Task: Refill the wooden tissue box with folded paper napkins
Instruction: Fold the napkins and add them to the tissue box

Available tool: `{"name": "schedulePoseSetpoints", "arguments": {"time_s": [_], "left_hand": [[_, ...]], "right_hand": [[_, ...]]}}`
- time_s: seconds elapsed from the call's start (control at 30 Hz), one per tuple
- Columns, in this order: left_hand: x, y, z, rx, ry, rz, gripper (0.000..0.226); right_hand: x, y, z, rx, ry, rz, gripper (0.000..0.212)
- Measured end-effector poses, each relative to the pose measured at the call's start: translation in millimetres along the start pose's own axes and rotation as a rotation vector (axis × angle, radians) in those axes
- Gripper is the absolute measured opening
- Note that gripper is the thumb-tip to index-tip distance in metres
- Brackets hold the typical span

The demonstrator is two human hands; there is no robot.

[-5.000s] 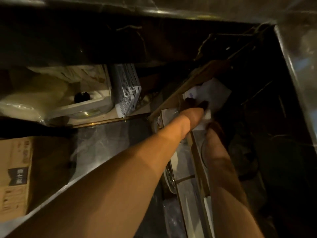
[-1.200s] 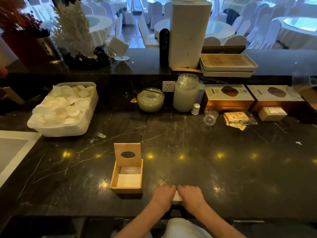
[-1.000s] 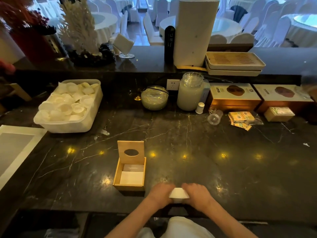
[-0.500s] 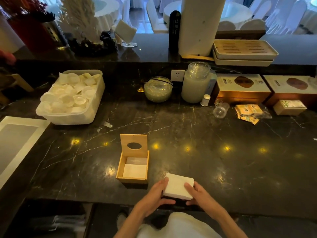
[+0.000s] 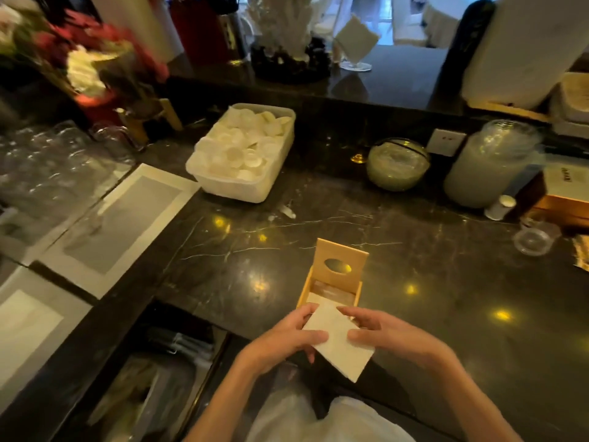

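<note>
The wooden tissue box [image 5: 331,293] stands on the dark marble counter [image 5: 446,298] with its lid [image 5: 341,264] raised upright; the lid has an oval hole. A few white napkins lie inside. Just in front of the box, both hands hold a white stack of folded napkins [image 5: 338,342], tilted, its far corner over the box's near edge. My left hand [image 5: 287,338] grips the stack's left side. On the right side, my right hand [image 5: 382,330] pinches it with thumb on top.
A white tub of small white cups [image 5: 242,154] sits at the back left. A glass bowl [image 5: 397,164], a large jar [image 5: 490,164] and a small glass [image 5: 532,239] stand to the right. Glassware [image 5: 54,161] and white trays [image 5: 118,224] are at left.
The stack of napkins has moved up from the counter's front edge to the box's near edge and tilted. The view has swung left and closer.
</note>
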State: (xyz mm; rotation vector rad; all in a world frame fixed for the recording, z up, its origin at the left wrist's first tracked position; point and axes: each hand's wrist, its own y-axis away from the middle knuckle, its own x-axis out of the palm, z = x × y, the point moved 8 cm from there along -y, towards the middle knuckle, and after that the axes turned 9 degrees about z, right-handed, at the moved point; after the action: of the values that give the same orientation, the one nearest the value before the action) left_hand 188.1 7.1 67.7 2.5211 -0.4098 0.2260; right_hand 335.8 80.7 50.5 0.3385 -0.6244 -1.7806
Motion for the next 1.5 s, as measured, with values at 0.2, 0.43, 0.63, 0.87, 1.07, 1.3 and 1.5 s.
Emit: {"name": "schedulePoseSetpoints", "arguments": {"time_s": [0.2,0.43,0.63,0.87,1.07,1.3,1.5], "left_hand": [[-38.5,-0.1,-32.4,0.029,-0.132,0.01,0.049],[-64.6,-21.2,-40.0,0.02,-0.159,-0.059,0.032],[-105.3,-38.5,5.1,-0.133,-0.306,-0.116,0.055],[-102.2,-54.0,29.6,-0.228,-0.276,0.069,0.075],[-101.8,-59.4,35.3,-0.271,-0.239,0.109,0.081],[-97.1,-62.5,31.2,-0.251,-0.304,0.127,0.077],[-95.9,-62.5,32.1,-0.27,-0.311,0.146,0.079]], "right_hand": [[-12.8,-25.5,58.7,0.062,0.258,0.064,0.041],[-40.3,-50.9,72.5,0.225,0.473,-0.019,0.049],[-45.1,-77.2,73.1,0.415,0.701,-0.041,0.054],[-44.1,-88.5,78.1,0.539,0.851,0.002,0.057],[-37.5,-100.0,65.1,0.602,0.873,0.019,0.059],[-30.0,-111.5,45.8,0.651,0.839,0.022,0.046],[-25.1,-123.9,30.7,0.736,0.814,-0.017,0.045]]}}
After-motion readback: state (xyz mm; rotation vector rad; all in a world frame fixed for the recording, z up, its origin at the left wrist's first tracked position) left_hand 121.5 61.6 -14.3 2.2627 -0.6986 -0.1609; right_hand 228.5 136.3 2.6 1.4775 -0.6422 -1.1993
